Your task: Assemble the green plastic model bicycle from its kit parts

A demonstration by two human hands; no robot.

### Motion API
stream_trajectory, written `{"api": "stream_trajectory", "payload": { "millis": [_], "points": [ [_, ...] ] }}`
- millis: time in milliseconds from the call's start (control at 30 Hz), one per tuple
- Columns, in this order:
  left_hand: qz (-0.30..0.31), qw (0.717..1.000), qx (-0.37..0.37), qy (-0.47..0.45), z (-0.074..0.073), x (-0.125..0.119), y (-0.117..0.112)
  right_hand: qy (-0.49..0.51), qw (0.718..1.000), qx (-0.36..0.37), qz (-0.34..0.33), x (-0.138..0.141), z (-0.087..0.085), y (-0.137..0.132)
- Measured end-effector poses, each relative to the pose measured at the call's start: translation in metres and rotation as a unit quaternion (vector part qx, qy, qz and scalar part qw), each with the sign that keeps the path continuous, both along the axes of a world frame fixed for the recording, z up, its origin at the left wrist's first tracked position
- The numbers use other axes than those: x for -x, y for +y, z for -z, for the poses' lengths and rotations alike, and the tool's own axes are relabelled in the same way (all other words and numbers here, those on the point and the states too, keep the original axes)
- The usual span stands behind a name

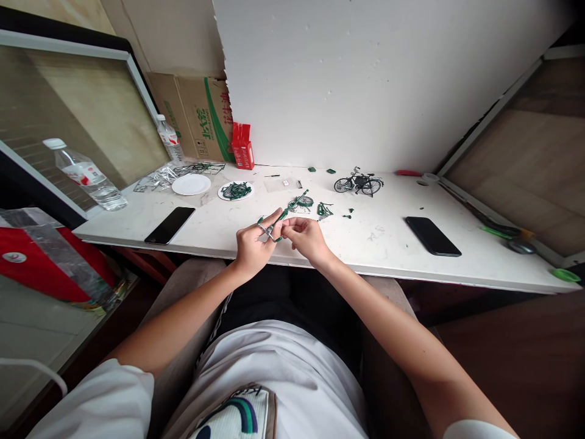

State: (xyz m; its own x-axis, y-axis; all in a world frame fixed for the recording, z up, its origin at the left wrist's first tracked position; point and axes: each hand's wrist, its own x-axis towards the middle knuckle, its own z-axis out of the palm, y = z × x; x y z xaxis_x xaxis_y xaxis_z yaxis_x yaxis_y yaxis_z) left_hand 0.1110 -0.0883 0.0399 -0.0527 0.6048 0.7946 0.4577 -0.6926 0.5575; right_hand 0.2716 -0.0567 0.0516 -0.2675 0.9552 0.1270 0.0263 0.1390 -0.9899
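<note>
Green part (292,205) over near edge of desk (365,244), long axis slanting away, rightward. Left hand (255,246) pinches it; right hand (311,239), fingertips together beside it, hold unclear. Two phones (170,225), two bottles (89,178), one model bicycle (360,181).

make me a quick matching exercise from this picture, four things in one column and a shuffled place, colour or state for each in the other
Things:
1. toy bike
2. green toy part
3. small box
4. heap of green pieces

Descriptions:
A. on a white plate
B. red, beside the larger cardboard box
C. black, standing upright
D. held in the left hand

Right pairs: 1-C, 2-D, 3-B, 4-A
</note>
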Motion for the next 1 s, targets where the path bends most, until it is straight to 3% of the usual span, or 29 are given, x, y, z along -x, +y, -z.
{"api": "stream_trajectory", "payload": {
  "millis": [67,133,267,433,533,833,1000],
  "points": [
    [0.011,1.0,0.019,-0.02,-0.001,-0.001,-0.001,-0.017,0.999,-0.035,0.004,-0.001,0.0,0.0],
    [0.024,0.997,0.045,-0.056,-0.003,-0.002,-0.001,-0.057,0.989,-0.131,0.038,-0.001,0.001,-0.002],
    [0.052,0.986,0.085,-0.136,-0.008,-0.007,-0.002,-0.16,0.921,-0.333,0.123,0.0,0.005,-0.006],
    [0.059,0.981,0.091,-0.161,-0.012,-0.01,-0.004,-0.222,0.861,-0.432,0.149,-0.002,0.007,-0.003],
    [0.063,0.981,0.089,-0.16,-0.011,-0.01,-0.005,-0.22,0.862,-0.432,0.147,-0.002,0.007,-0.002],
    [0.053,0.984,0.091,-0.142,-0.007,-0.009,-0.003,-0.136,0.949,-0.26,0.119,0.001,0.003,-0.011],
    [0.041,0.989,0.084,-0.117,-0.007,-0.008,-0.004,-0.07,0.973,-0.194,0.105,0.005,0.002,-0.014]
  ]
}}
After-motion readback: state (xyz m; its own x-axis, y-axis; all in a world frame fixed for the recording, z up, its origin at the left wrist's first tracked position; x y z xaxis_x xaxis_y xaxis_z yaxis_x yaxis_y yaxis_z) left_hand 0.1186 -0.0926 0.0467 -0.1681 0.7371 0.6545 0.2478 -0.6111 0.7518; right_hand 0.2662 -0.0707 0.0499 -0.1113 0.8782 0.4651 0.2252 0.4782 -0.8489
